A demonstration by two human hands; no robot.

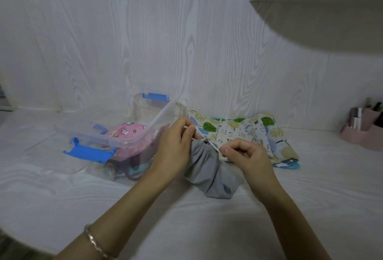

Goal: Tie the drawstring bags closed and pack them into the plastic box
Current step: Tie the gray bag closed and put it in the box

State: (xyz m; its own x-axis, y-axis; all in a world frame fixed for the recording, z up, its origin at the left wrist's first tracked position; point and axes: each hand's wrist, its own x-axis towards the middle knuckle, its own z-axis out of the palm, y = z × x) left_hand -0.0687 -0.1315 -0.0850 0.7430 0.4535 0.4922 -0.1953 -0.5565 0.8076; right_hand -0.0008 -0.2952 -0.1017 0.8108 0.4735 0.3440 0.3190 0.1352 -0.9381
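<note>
Grey drawstring bag (209,168), soft and gathered; both hands pinch its thin cord (211,143).

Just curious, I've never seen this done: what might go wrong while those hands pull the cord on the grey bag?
The thin cord is only pinched by the left hand and right hand, so it could slip and leave the grey bag loosely tied. The plastic box already holds a pink bag near its rim, so room may run short.
</note>
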